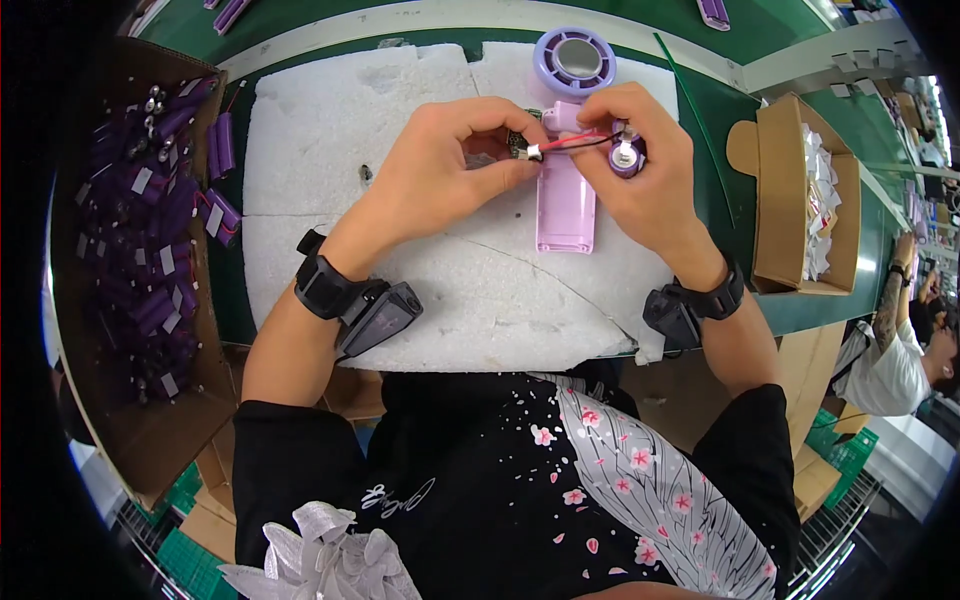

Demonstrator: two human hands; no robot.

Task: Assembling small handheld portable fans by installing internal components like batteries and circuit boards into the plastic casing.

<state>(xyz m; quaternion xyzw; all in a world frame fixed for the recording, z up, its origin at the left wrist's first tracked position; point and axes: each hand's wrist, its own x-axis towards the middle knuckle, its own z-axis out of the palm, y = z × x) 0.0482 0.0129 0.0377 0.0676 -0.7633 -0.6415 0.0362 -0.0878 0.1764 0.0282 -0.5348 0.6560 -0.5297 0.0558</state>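
Observation:
Between the thumb and fingers of my left hand (447,165) is a small green circuit board (516,143), with a white plug (533,152) at its edge. Red and black wires (575,142) run from the plug to a purple battery pack (627,158). My right hand (647,165) is closed round that pack, whose round metal end shows. Under both hands lies an open pink handle shell (566,215), hollow side up. Just beyond it is a lilac round fan head (575,62) with a silver centre. My fingers hide part of the board and shell.
A white foam sheet (310,130) covers the green bench. Left stands a cardboard box (150,440) of purple battery packs, with several loose packs (222,145) beside it. Right is a smaller box (765,220) of white pieces. A green strip (700,130) lies near it. Another person (885,365) sits far right.

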